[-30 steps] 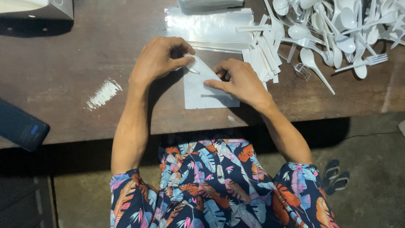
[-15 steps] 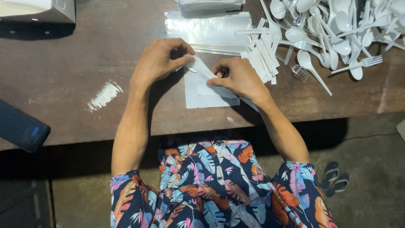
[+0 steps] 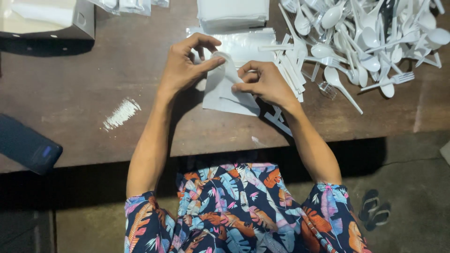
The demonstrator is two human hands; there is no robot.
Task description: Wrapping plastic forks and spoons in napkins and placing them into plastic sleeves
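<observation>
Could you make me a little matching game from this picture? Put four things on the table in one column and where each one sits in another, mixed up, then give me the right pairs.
Things:
1. white napkin
2. pile of white plastic spoons and forks
3. dark phone-like device
4. grey box

Places:
A. far left, at the near edge of the table
B. top left corner
C. between the left hand and the right hand
D. upper right of the table

Pairs: 1-C, 2-D, 3-A, 4-B
</observation>
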